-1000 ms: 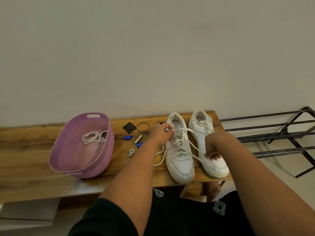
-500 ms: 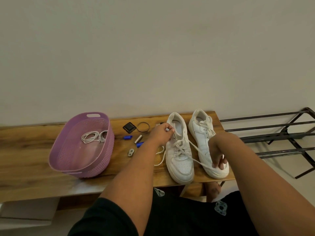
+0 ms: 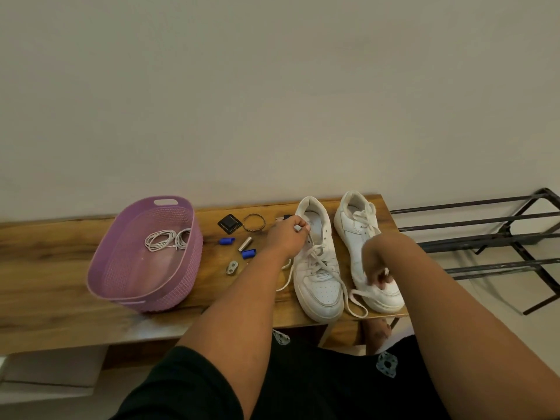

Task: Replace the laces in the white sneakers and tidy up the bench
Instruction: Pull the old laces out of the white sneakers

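Sneakers crowd bench's right edge.

White sneakers upright on bench, half-unlaced

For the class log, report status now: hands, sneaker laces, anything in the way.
Left hand pinching lace at left sneaker collar. Right hand pulling lace end over right sneaker toe. Small clutter beside purple basket; nothing blocking.
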